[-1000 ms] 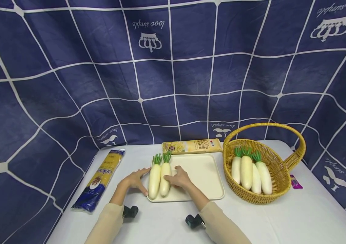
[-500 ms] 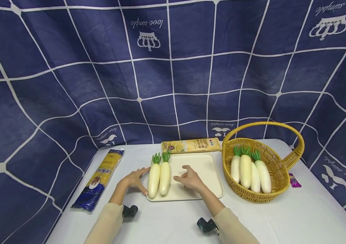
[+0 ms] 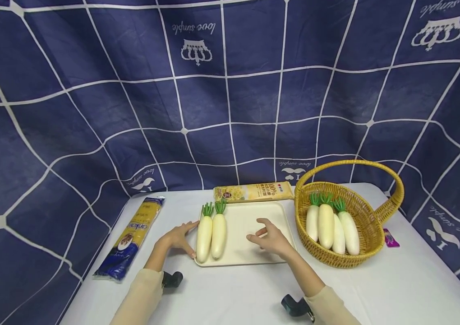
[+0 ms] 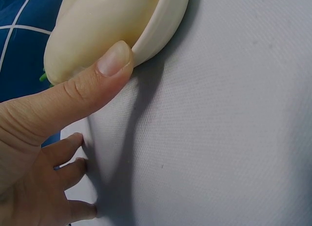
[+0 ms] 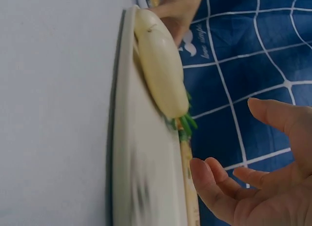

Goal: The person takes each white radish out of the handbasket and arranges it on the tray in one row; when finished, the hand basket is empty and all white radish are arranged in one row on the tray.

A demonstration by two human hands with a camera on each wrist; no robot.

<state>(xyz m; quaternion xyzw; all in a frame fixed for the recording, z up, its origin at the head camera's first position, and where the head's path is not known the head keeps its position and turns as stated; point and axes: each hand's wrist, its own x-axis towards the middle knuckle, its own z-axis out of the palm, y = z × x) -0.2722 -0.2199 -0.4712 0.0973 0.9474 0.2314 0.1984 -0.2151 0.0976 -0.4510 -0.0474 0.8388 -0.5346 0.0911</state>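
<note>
"On the left side of the tray, what am I looking at?"

"Two white radishes, side by side: the left radish along the rim, the right radish just next to it. Their green tops point towards the tray's far edge."

"And the hands?"

"Both are released. The left hand is spread beside the left radish, its thumb at the tray's near left corner. In the left wrist view the thumb tip overlaps the rim and the end of a radish; I can't tell which of them it touches."

"The right hand?"

"Over the right part of the tray, well apart from both radishes, thumb and fingers parted and lightly bent."

"What stands to the right?"

"A wicker basket with a tall handle, near the tray. Four more radishes lie inside, tops away from the person. Just beyond the basket is a small purple packet."

"Anything else on the table?"

"A yellow package along the tray's far edge, and a blue and yellow package lying slantwise at the left. Behind everything hangs a blue cloth with white lines."
</note>
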